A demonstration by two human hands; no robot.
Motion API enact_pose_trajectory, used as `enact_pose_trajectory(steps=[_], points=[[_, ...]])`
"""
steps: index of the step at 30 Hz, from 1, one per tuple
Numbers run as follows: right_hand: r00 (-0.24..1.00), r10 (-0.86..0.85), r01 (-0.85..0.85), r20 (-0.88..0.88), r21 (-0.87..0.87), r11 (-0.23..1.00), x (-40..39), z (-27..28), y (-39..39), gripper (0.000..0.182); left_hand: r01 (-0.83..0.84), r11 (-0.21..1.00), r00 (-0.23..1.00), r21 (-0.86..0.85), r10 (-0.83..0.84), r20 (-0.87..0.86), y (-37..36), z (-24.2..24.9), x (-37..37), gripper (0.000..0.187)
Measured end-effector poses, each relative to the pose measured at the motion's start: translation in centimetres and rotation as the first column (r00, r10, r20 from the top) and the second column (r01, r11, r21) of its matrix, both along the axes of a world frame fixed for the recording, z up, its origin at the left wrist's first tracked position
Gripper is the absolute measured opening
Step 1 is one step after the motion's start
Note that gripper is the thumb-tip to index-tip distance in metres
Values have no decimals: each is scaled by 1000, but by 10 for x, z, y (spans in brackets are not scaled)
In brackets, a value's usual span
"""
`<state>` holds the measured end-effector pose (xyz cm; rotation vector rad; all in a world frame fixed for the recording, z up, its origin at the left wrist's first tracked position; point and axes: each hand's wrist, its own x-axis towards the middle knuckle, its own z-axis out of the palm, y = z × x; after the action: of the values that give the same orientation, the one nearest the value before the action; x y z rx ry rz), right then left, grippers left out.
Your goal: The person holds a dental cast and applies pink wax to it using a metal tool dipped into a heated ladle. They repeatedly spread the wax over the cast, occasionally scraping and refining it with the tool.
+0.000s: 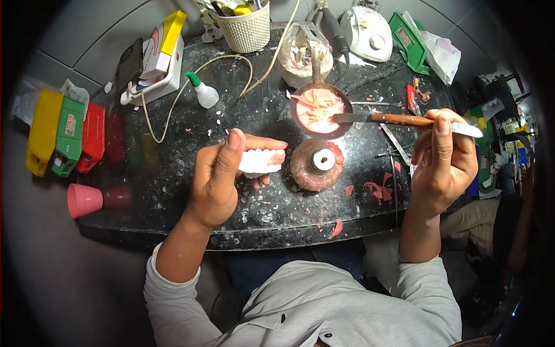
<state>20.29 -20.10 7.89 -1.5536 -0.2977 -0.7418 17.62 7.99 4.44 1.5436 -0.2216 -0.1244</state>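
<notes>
Far left I see yellow, green and red boxes (68,136) lined along the edge of the dark stone bench (173,191); below them a pink cup (85,200) lies on its side; further in, a small squeeze bottle (204,93) with a green tip lies near a looping cord. My left hand (217,179) is raised over the bench, thumb on top and fingers curled beneath, grasping a denture model (261,162) with white teeth and pink gum; just beside it to the right sits a round wax-smeared burner (317,165); behind that, a small metal pan (319,110) holds pink wax. My right hand (442,162) is closed around a wooden-handled wax knife (399,120), its blade tip reaching into the pan; pink wax scraps (378,188) lie scattered between burner and right hand.
</notes>
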Motion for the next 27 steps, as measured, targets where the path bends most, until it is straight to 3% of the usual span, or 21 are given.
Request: enact_pose_trajectory(steps=[17, 20, 27], points=[[996, 81, -81, -44, 2, 997, -2, 1, -3, 16, 4, 1000, 1000, 15, -4, -8, -1, 3, -2, 77], [994, 109, -108, 2, 129, 986, -2, 0, -6, 20, 10, 999, 1000, 41, -10, -3, -2, 5, -3, 76], [969, 244, -247, 41, 83, 966, -10, -5, -4, 14, 62, 989, 998, 134, -66, 25, -3, 4, -5, 74]])
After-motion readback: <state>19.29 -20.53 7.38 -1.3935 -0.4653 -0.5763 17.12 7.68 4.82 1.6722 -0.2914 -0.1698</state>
